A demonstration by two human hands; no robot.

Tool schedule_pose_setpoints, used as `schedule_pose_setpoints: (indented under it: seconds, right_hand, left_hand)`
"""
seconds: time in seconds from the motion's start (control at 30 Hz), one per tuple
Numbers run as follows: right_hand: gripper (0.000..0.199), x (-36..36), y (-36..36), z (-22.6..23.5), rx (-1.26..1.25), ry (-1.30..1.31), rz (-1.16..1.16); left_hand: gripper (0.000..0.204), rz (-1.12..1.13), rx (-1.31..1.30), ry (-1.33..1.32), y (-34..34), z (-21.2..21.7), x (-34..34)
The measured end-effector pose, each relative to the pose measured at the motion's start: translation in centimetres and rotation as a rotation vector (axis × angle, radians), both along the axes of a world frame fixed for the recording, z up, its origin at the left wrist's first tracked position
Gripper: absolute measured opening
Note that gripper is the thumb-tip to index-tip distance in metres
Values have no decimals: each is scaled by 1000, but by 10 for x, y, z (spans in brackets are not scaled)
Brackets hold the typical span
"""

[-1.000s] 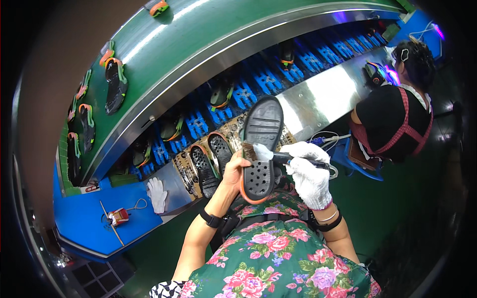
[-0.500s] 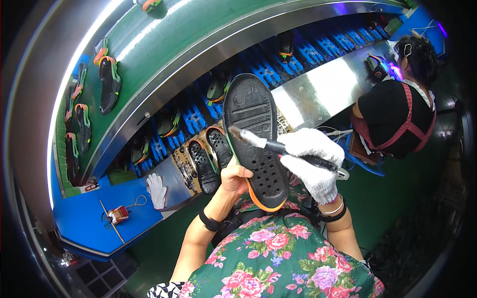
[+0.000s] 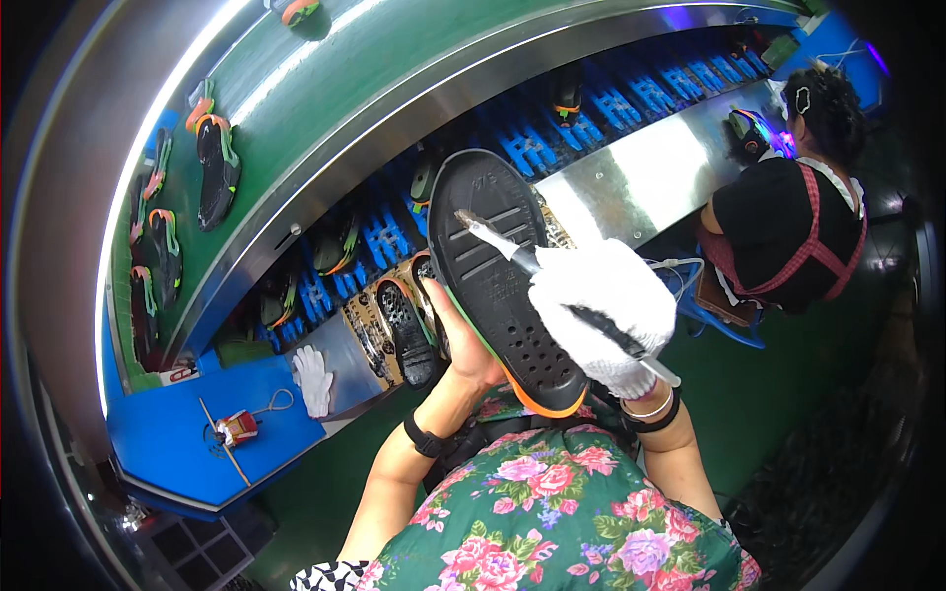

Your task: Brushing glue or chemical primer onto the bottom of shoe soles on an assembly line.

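A large black shoe sole [image 3: 493, 286] with an orange and green rim is tilted up in front of me, its inner face toward me. It has raised bars in its upper part and holes lower down. My left hand [image 3: 467, 347] is bare and grips the sole by its left edge, thumb along the rim and other fingers hidden behind. In a white knit glove, my right hand [image 3: 603, 310] is closed round a brush [image 3: 501, 242] with a dark handle. The bristles are at the sole's upper left, apparently touching it. Another sole [image 3: 402, 330] lies beside my left hand.
Cardboard [image 3: 367, 340] lies under the nearby soles. Behind are blue racks [image 3: 384, 231] bearing shoe parts and a green belt [image 3: 325, 89] with several soles. A blue table [image 3: 187, 424] and a loose white glove [image 3: 313, 379] are at left. A co-worker [image 3: 783, 212] sits at right.
The brush tip has moved up along the sole, and my right hand now covers more of its right edge. My left thumb has shifted outward to the rim, and the sole has turned slightly.
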State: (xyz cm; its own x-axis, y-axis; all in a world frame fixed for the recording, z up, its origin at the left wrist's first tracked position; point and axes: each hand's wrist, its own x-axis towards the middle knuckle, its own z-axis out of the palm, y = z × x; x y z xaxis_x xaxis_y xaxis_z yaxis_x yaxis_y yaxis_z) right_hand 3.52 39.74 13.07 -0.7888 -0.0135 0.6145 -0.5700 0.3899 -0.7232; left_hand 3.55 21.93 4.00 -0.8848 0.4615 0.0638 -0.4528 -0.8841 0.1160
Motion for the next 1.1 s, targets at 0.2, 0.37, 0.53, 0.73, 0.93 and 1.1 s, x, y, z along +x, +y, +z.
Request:
schedule_pose_setpoints:
  seconds: [0.2, 0.37, 0.53, 0.73, 0.93, 1.1]
  right_hand:
    - [24, -11, 10, 6, 215, 234, -38]
    - [30, 13, -22, -9, 3, 85, 134]
    - [22, 6, -5, 1, -189, 144, -29]
    - [18, 21, -25, -3, -153, 57, 143]
    - [19, 0, 7, -1, -115, 104, 46]
    - [28, 5, -12, -11, 23, 129, 248]
  left_hand:
    - [104, 109, -807, -121, 16, 2, 19]
    - [111, 48, 376, -125, -6, -58, 27]
    - [97, 156, -660, 102, -5, -26, 10]
    - [97, 147, -610, 42, -9, -46, 7]
    - [95, 395, -865, -55, -1, -40, -1]
    - [90, 425, -800, -296, -38, -98, 12]
